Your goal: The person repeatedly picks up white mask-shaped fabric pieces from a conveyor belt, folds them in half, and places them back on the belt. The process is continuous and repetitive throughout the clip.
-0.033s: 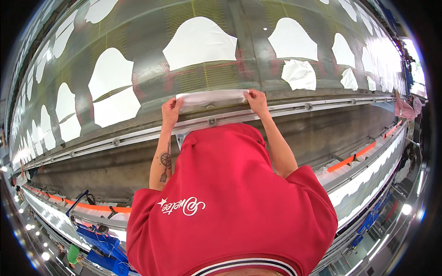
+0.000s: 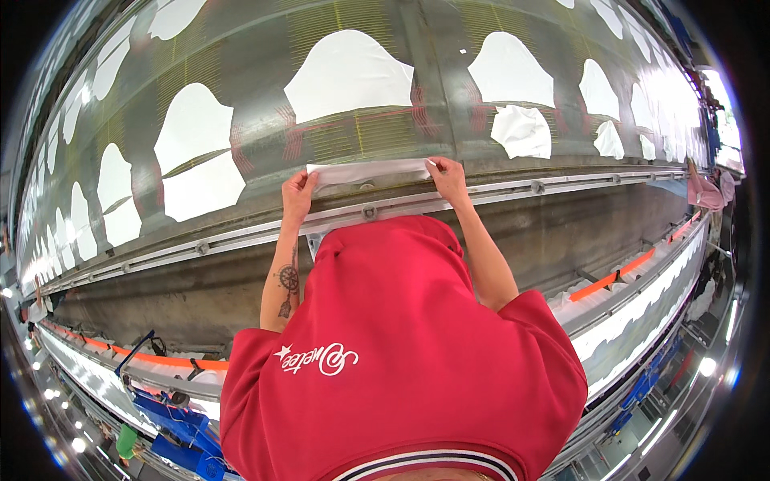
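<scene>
A white fabric piece point(image 2: 370, 171) is stretched in a narrow band between my hands at the near edge of the long grey table point(image 2: 269, 184). My left hand point(image 2: 298, 192) pinches its left end between thumb and fingers. At its right end, my right hand point(image 2: 447, 176) has the corner pinched the same way. Just beyond lies a large white fabric panel point(image 2: 349, 76) with a curved top, flat on the table, with yellow and red marking lines around it. Between this panel and the held piece, a patch of yellow lines shows.
More white panels lie in rows, including a flat pair point(image 2: 196, 128) at left and a crumpled piece point(image 2: 521, 132) at right. A metal rail point(image 2: 265, 232) runs along the near edge. Behind me are an orange strip point(image 2: 613, 275) and a blue machine frame point(image 2: 180, 425). Someone in pink point(image 2: 704, 192) stands far right.
</scene>
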Tool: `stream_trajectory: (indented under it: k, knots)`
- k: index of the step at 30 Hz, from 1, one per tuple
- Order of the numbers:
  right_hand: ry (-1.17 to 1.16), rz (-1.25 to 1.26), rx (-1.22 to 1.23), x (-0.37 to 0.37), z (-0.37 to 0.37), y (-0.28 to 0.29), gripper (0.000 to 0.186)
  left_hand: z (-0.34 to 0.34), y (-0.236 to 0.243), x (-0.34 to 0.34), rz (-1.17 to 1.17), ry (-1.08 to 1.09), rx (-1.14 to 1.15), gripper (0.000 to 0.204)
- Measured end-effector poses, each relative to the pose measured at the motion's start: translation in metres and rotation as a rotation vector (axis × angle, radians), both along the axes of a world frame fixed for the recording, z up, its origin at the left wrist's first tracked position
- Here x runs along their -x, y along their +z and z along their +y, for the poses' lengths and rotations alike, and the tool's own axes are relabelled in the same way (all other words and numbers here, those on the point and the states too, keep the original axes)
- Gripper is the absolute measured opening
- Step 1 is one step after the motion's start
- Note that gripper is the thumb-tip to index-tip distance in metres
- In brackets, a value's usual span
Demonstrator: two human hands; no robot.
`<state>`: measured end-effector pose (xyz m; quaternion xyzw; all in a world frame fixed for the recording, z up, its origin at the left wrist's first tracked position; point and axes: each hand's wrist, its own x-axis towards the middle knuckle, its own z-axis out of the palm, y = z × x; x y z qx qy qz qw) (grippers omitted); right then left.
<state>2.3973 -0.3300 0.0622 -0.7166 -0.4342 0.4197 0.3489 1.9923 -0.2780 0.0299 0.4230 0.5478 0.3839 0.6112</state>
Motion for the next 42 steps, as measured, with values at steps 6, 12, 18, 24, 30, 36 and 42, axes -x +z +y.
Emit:
stream_trajectory:
  k: [6, 12, 18, 24, 30, 36, 42]
  knots:
    - [0.026, -0.019, -0.118, -0.002, -0.002, -0.004, 0.020, -0.004, 0.003, 0.006, 0.122, 0.051, -0.051, 0.020]
    - [-0.115, 0.159, -0.089, 0.005, 0.037, -0.012, 0.022, 0.025, 0.018, 0.005, 0.169, 0.116, -0.049, 0.022]
    - [-0.257, -0.025, -0.254, 0.027, 0.097, -0.018, 0.028, 0.076, 0.016, -0.010, 0.354, 0.192, -0.144, 0.029]
    - [-0.191, -0.329, -0.181, 0.025, 0.135, -0.025, 0.028, 0.111, 0.005, -0.020, 0.543, 0.190, -0.214, 0.035]
    - [-0.118, -0.271, -0.065, 0.023, 0.131, -0.013, 0.042, 0.111, 0.009, -0.020, 0.627, 0.150, -0.108, 0.044]
    - [0.035, -0.261, 0.109, 0.002, 0.101, 0.002, 0.055, 0.078, 0.021, 0.000, 0.644, 0.068, 0.084, 0.055]
    - [0.016, -0.247, 0.180, 0.001, 0.089, -0.006, 0.048, 0.066, 0.013, 0.003, 0.657, 0.043, 0.138, 0.042]
